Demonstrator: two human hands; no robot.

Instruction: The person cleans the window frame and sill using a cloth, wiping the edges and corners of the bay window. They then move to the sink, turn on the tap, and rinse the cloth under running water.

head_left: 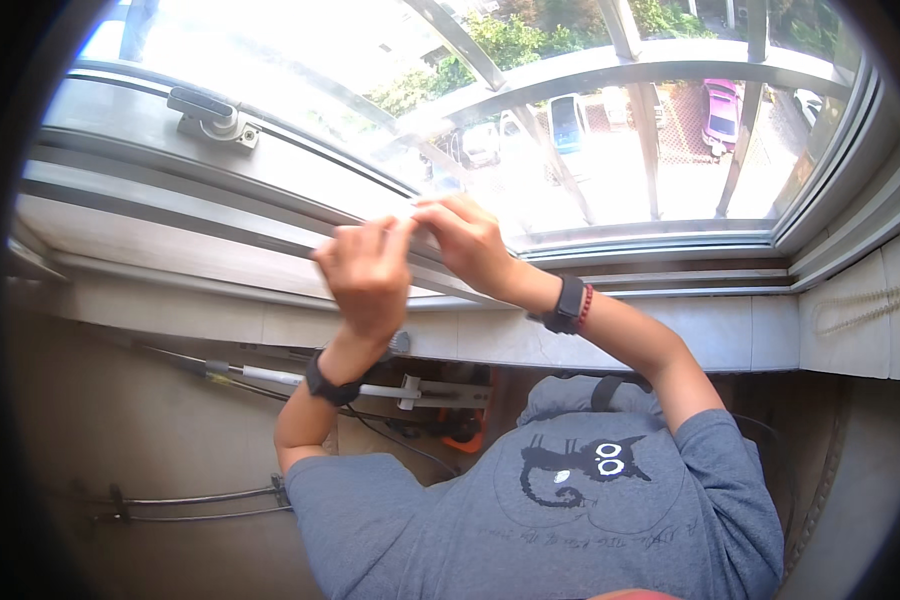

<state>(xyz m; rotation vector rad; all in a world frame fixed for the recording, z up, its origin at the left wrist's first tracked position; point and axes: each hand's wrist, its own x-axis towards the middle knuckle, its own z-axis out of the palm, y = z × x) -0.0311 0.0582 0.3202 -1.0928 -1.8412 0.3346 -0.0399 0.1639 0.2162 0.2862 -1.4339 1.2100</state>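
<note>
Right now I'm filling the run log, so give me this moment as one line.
left hand: fingers pinched on window frame rail | right hand: fingertips on same rail, beside left | window handle: untouched

Both hands (415,250) pinching strip on window frame (270,235) rail.

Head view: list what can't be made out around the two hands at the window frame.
- What the left hand and right hand pinch: hidden by the fingertips on the window frame rail.
- Left palm: faces away from the camera.
- Orange object under the sill: mostly hidden behind the metal rod and grey T-shirt.
- Parked cars outside: washed out by glare.
</note>
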